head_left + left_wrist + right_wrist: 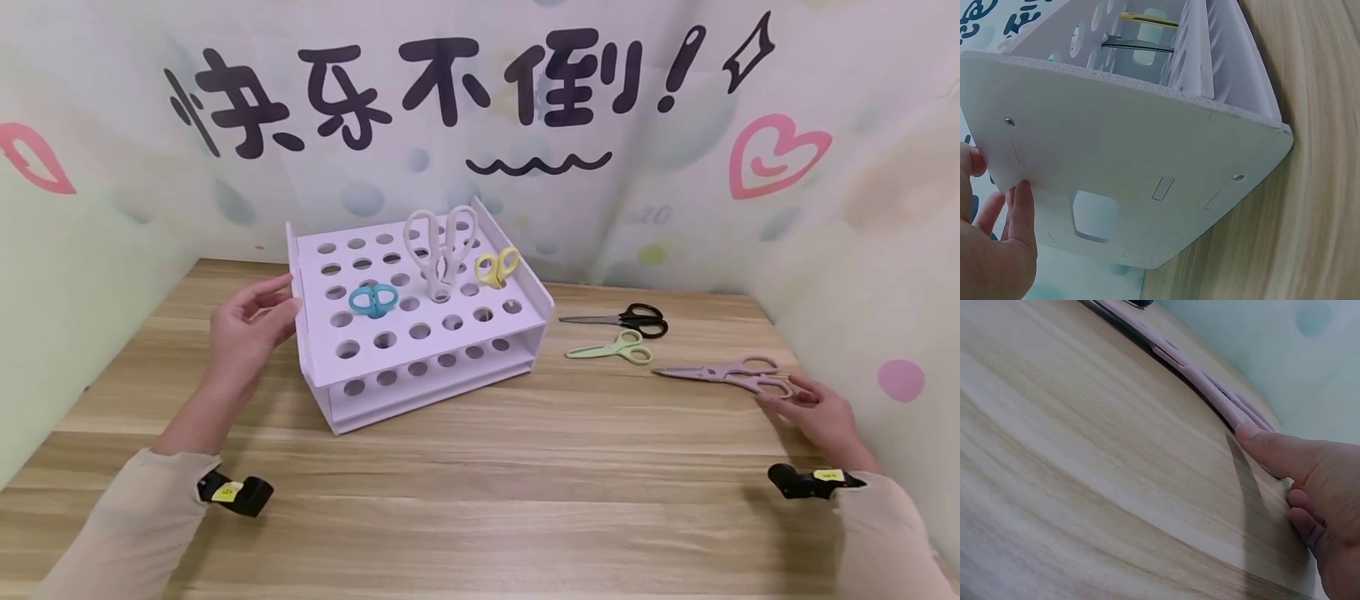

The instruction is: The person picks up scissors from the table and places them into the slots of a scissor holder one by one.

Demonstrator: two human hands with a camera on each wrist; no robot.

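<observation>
On wood [480,508] right of the rack [408,350], likely rigid pink scissors [722,374] are aptly handle-pinched by the right hand [823,417], rack touched by relaxed left hand [244,329].

scissors [716,373], one pair: pale mauve handles with twin loops, blades closed; lying on the desk [480,517], right of the rack [431,315], tips pointing left. rack, one: lilac-white, two tiers pierced with round holes between side panels; standing upright, turned slightly askew.
</observation>
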